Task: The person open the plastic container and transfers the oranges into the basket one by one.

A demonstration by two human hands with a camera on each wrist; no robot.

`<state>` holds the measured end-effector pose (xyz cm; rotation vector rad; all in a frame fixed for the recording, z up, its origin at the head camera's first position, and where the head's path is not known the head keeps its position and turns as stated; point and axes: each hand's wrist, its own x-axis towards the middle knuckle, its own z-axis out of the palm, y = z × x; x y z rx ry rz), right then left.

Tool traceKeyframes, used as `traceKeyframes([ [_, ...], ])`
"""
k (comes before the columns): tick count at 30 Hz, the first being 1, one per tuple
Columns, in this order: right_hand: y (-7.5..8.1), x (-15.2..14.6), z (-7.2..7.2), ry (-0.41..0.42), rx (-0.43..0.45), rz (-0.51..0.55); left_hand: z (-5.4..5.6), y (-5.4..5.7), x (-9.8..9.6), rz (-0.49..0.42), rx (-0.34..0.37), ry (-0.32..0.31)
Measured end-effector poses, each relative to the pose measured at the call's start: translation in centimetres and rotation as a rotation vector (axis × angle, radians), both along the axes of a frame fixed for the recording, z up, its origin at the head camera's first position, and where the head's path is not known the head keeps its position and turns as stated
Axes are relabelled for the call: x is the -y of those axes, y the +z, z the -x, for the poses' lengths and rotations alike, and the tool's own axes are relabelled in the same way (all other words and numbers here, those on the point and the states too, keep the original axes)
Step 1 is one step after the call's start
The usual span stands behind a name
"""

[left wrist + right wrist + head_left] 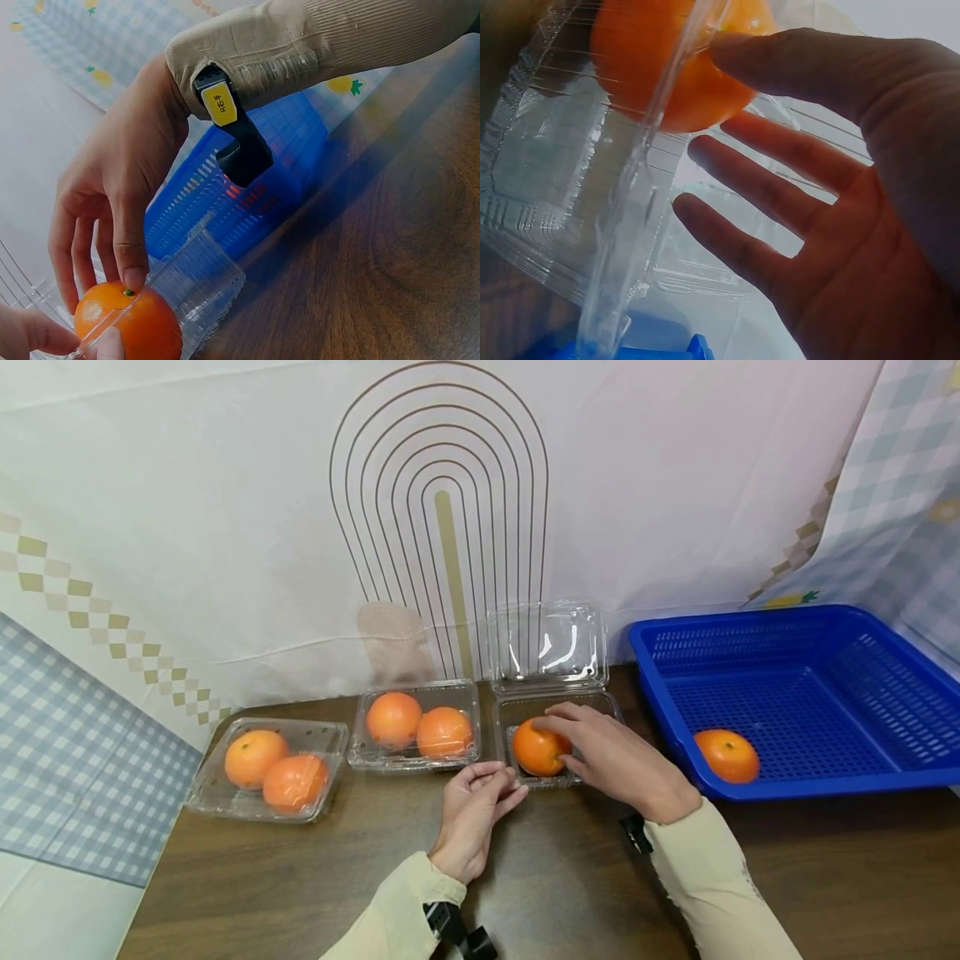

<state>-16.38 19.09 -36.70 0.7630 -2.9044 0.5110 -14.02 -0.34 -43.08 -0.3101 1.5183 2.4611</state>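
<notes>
In the head view, my right hand [626,764] pinches an orange [538,748] inside an open clear plastic clamshell box [564,779]. The right wrist view shows the thumb [795,64] on the orange [675,82], while the lower fingers stand apart from it. My left hand [474,814] is at the box's front left corner. Close up in the left wrist view, its fingertips pinch the thin rim of the box [199,289] in front of the orange [142,322]. The raised lid [551,647] leans back against the wall.
Two closed clear boxes stand to the left, the middle box [416,764] and the far-left box [225,806], each with two oranges. At the right, a blue plastic basket [825,787] holds one orange [726,756]. A cloth-covered wall [225,527] rises behind the wooden table [360,877].
</notes>
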Motion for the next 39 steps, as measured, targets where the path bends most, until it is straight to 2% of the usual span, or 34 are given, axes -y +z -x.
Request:
traceKeyframes([
  [7,-0.2,0.1,0.1,0.019,0.002,0.010,0.1,-0.1,-0.1,0.004,0.003,-0.001],
  [24,-0.4,0.6,0.2,0.047,-0.054,0.006,0.2,0.0,-0.1,0.010,0.016,0.001],
  [39,-0.5,1.3,0.2,0.061,-0.032,-0.015,0.1,0.0,-0.1,0.013,0.008,0.006],
])
